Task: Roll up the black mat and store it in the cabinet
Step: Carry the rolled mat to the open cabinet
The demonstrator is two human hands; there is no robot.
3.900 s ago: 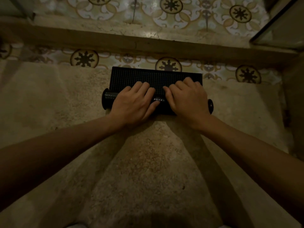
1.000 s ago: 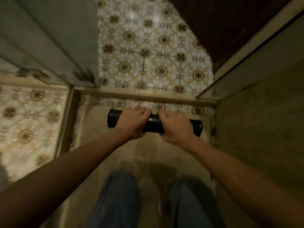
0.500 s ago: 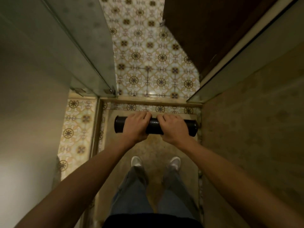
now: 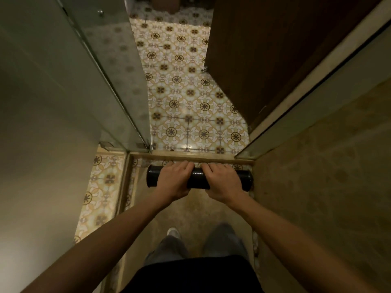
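Here, two hands, left hand (image 4: 174,182) and right hand (image 4: 222,182), grip one rolled black mat (image 4: 197,179).

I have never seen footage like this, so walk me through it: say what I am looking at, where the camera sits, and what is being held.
There is no machine here. One camera is worn on a person's head, looking forward and down, so both arms reach into the picture from below. The left hand and right hand each keep a closed grip on the black mat, rolled into a tube and held level. Below are the person's legs and a shoe on a plain floor. Ahead lies a patterned tile floor, with a dark wooden door to the right.
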